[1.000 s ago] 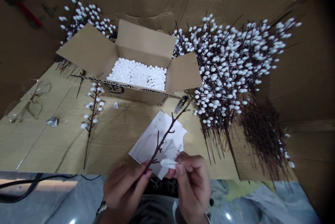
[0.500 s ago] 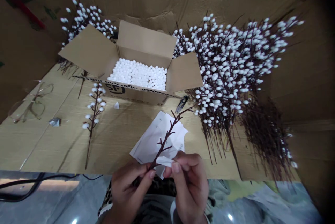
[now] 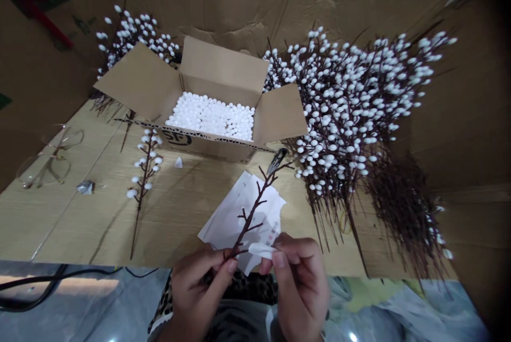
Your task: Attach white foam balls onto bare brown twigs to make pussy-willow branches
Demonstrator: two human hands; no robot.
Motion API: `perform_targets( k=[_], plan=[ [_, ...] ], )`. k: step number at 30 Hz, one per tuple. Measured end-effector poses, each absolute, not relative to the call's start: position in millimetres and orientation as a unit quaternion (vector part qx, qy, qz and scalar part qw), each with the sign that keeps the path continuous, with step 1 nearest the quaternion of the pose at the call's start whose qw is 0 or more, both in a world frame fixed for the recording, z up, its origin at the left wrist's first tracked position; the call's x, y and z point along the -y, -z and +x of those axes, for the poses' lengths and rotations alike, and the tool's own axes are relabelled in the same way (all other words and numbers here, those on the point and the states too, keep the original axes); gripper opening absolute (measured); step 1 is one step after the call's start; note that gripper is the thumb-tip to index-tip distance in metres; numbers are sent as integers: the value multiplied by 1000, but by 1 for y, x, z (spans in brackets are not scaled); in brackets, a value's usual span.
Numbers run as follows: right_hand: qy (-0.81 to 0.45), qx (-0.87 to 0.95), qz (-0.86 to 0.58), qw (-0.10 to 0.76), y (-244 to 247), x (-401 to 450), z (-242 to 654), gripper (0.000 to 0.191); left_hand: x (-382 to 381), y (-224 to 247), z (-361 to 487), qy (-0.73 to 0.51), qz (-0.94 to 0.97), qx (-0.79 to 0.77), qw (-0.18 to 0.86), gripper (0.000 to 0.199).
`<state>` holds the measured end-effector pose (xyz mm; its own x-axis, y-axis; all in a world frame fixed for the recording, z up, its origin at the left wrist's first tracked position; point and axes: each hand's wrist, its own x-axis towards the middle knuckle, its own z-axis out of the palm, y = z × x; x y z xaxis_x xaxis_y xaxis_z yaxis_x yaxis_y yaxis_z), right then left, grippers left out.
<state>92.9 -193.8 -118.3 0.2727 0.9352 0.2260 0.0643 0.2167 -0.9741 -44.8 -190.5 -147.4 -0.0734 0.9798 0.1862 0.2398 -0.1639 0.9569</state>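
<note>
Branch [image 3: 249, 220] turned, white piece [image 3: 261, 250] drawn back
The branch's side twigs now point differently above the left hand [image 3: 197, 283]; the right hand [image 3: 299, 281] has shifted the piece rightward, from beside the stem.

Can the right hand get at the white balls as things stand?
Probably yes: the box stands open and the balls lie uncovered, though the right hand pinches a white strip and the twig slants between.

Passage over bare tabletop [image 3: 171, 219] between berry sprig [image 3: 139, 201] and paper [image 3: 223, 218]; twig [image 3: 250, 218] overhangs paper, box [image 3: 215, 149] blocks far side, branch heap [image 3: 343, 102] crowds right.
</note>
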Motion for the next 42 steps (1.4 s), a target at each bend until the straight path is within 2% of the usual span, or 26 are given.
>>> perform_targets(
  k=[5, 9, 13, 16, 21, 25, 29, 35, 37, 38, 40, 42],
  plan=[
    [-274, 472, -582, 603, 131, 176, 113, 10, 191, 142, -40, -487, 482, -575, 447, 30],
    [-222, 525, -654, 498, 148, 149, 138, 14, 191, 138, -36, -513, 414, -574, 486, 39],
    [-173, 636, -660, 360, 156, 130, 145, 19, 190, 129, -33, -545, 345, -564, 516, 35],
    [-147, 662, -659, 326, 158, 126, 144, 21, 186, 117, -30, -566, 301, -547, 538, 36],
    [-137, 680, -651, 310, 154, 124, 145, 23, 168, 107, -33, -550, 315, -462, 620, 38],
    [-156, 705, -622, 304, 143, 124, 146, 22, 153, 106, -37, -571, 342, -405, 626, 34],
    [-170, 704, -611, 320, 127, 131, 152, 22, 141, 100, -35, -576, 321, -397, 639, 38],
    [-115, 705, -550, 432, 68, 104, 161, 19, 118, 80, -33, -649, 265, -352, 620, 29],
    [-83, 731, -527, 425, 42, 72, 153, 17, 109, 72, -36, -660, 256, -347, 615, 22],
    [-72, 759, -522, 382, 31, 53, 147, 19, 106, 70, -38, -663, 256, -346, 612, 19],
    [-66, 829, -523, 186, 15, 13, 131, 29, 99, 66, -43, -672, 261, -345, 601, 17],
    [-84, 859, -496, 97, 11, -24, 113, 25, 93, 65, -47, -686, 267, -348, 581, 19]
  ],
)
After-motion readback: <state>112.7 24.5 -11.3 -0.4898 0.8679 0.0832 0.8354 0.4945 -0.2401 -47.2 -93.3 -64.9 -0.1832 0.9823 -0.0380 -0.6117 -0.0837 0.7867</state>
